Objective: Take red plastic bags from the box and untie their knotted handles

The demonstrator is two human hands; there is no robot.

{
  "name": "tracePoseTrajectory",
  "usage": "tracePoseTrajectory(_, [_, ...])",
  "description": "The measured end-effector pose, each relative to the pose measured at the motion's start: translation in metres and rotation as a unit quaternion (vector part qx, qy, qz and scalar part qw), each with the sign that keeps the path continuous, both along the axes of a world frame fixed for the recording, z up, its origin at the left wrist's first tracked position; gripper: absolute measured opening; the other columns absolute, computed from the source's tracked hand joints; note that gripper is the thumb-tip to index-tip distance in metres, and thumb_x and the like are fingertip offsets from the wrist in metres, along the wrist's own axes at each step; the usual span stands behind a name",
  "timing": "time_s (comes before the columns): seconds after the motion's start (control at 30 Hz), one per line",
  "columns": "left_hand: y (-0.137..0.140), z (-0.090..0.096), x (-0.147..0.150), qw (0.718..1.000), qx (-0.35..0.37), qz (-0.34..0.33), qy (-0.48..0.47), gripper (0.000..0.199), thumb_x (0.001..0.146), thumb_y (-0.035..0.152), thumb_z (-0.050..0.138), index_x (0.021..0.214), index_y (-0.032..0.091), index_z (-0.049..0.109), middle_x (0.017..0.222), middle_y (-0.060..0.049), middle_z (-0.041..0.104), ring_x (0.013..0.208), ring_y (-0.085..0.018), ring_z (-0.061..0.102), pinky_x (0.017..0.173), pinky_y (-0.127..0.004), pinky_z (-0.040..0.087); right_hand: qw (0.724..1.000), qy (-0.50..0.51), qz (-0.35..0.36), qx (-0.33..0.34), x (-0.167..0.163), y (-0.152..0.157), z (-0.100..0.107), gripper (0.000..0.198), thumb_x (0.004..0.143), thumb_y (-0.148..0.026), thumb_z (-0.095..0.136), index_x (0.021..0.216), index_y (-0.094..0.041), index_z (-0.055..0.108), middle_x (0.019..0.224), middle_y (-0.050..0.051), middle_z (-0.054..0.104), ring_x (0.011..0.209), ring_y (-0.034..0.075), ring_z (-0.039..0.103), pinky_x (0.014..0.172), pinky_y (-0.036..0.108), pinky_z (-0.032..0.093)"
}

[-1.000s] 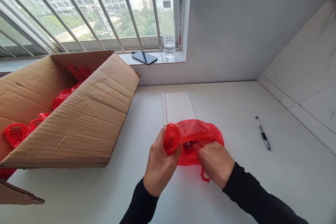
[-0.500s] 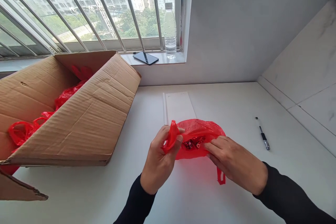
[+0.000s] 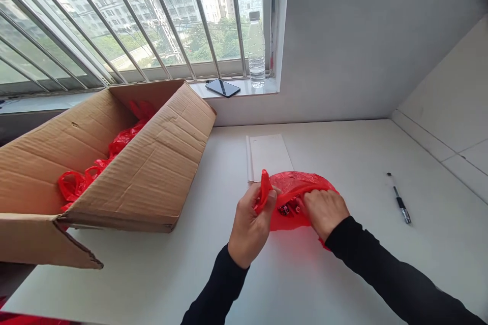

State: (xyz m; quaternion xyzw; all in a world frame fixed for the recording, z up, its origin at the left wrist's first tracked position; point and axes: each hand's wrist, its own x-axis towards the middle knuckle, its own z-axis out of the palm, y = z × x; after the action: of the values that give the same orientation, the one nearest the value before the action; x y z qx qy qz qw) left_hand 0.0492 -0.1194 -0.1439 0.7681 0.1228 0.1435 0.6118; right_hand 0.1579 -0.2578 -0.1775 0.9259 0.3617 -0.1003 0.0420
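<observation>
A thin red plastic bag lies on the white table, its mouth turned toward me. My left hand pinches a bunched handle of the bag between thumb and fingers. Inside the mouth, several small shiny dark-red pieces show; their kind is too small to make out. My right hand reaches into the bag from the right, with the fingertips hidden by the plastic and the contents. Whether it grips anything there does not show.
On the left stands an open cardboard box holding red plastic bags. Behind the bag lies a flat white packet. A pen lies at right. The windowsill carries a phone and a water bottle.
My right hand has moved from the edge of the bag's mouth deeper inside, and its fingers are now hidden. My left hand still holds the handle. The whole view has shifted slightly.
</observation>
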Motion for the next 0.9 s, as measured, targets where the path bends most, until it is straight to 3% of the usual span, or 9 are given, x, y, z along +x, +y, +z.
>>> tracePoseTrajectory(0.1, [-0.0011, -0.0014, 0.0002, 1.000, 0.007, -0.001, 0.002, 0.028, 0.100, 0.040, 0.047, 0.100, 0.020, 0.066, 0.096, -0.005, 0.065, 0.081, -0.018, 0.054, 0.072, -0.029, 0.043, 0.999, 0.009, -0.036, -0.014, 0.0027, 0.0062, -0.0062, 0.023, 0.094, -0.025, 0.060, 0.074, -0.016, 0.069, 0.070, 0.013, 0.069, 0.067, 0.032, 0.068, 0.051, 0.036, 0.039])
tracePoseTrajectory(0.33, [0.0012, -0.0030, 0.0014, 1.000, 0.000, 0.007, 0.001, 0.028, 0.100, 0.040, 0.048, 0.107, 0.022, 0.068, 0.097, -0.005, 0.066, 0.086, -0.019, 0.058, 0.075, -0.030, 0.045, 0.999, 0.007, -0.036, -0.022, 0.0044, 0.0073, -0.0079, 0.023, 0.092, -0.033, 0.064, 0.076, -0.016, 0.069, 0.069, 0.010, 0.068, 0.066, 0.028, 0.066, 0.048, 0.034, 0.038])
tracePoseTrajectory(0.47, [0.0026, -0.0039, 0.0022, 1.000, 0.000, 0.010, -0.001, 0.028, 0.099, 0.041, 0.049, 0.107, 0.022, 0.068, 0.100, -0.006, 0.066, 0.085, -0.019, 0.058, 0.076, -0.031, 0.046, 0.999, -0.001, -0.033, -0.024, 0.0035, 0.0051, -0.0044, 0.019, 0.091, -0.029, 0.062, 0.078, -0.017, 0.068, 0.072, 0.010, 0.068, 0.070, 0.029, 0.067, 0.055, 0.036, 0.042])
tracePoseTrajectory(0.63, [0.0059, -0.0046, 0.0026, 1.000, -0.001, 0.028, -0.002, 0.030, 0.099, 0.043, 0.048, 0.105, 0.021, 0.068, 0.094, -0.005, 0.065, 0.084, -0.019, 0.058, 0.077, -0.032, 0.046, 1.000, -0.017, -0.017, -0.016, 0.0018, 0.0059, 0.0005, 0.012, 0.092, -0.017, 0.059, 0.100, -0.015, 0.068, 0.091, 0.014, 0.070, 0.089, 0.031, 0.066, 0.066, 0.037, 0.045])
tracePoseTrajectory(0.8, [0.0043, -0.0046, 0.0018, 1.000, -0.002, 0.017, 0.001, 0.028, 0.100, 0.042, 0.048, 0.105, 0.022, 0.068, 0.092, -0.004, 0.063, 0.084, -0.018, 0.058, 0.076, -0.031, 0.046, 1.000, -0.014, -0.007, -0.005, 0.0015, 0.0081, -0.0070, 0.035, 0.085, -0.037, 0.072, 0.108, -0.011, 0.064, 0.099, 0.015, 0.069, 0.090, 0.032, 0.065, 0.066, 0.037, 0.048])
tracePoseTrajectory(0.9, [0.0036, -0.0044, 0.0016, 1.000, -0.004, 0.012, 0.002, 0.027, 0.100, 0.041, 0.049, 0.104, 0.023, 0.067, 0.094, -0.003, 0.064, 0.084, -0.017, 0.058, 0.076, -0.029, 0.046, 1.000, -0.011, -0.004, -0.004, -0.0003, 0.0072, -0.0082, 0.029, 0.084, -0.034, 0.071, 0.102, -0.012, 0.065, 0.095, 0.014, 0.069, 0.087, 0.031, 0.066, 0.067, 0.037, 0.048])
